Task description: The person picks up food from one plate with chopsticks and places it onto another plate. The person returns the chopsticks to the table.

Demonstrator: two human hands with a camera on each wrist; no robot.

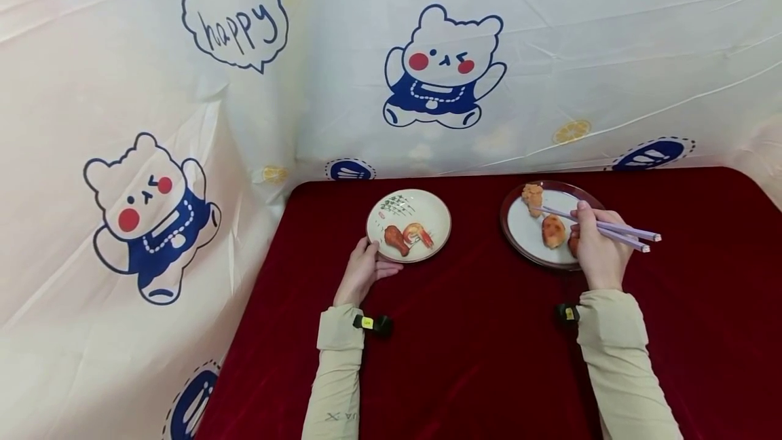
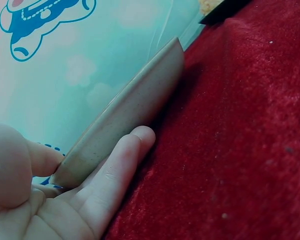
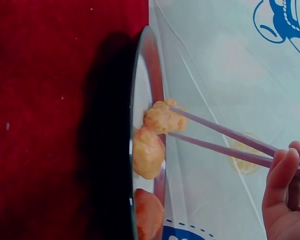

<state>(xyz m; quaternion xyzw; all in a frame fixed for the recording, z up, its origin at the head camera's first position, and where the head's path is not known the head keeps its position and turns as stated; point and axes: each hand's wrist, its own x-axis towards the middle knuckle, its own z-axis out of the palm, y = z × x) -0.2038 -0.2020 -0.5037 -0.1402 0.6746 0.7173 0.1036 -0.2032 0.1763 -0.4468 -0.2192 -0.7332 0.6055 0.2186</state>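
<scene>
Through my head view, a bench spread with dark red velvet cloth stands before a pale curtain printed with cartoon bears. The left hand grips the near-left edge of a small cream plate, thumb at the rim and fingers beneath. On that plate lie a brown drumstick and, just beside it, an orange shrimp. Well apart to the right, the right hand holds a pair of lilac chopsticks, their tips at a craggy fried chicken piece near the far edge of a dark-rimmed white plate; I cannot tell whether they clamp it. A rounded golden-brown piece lies beside it, and a reddish piece sits partly behind the hand.
</scene>
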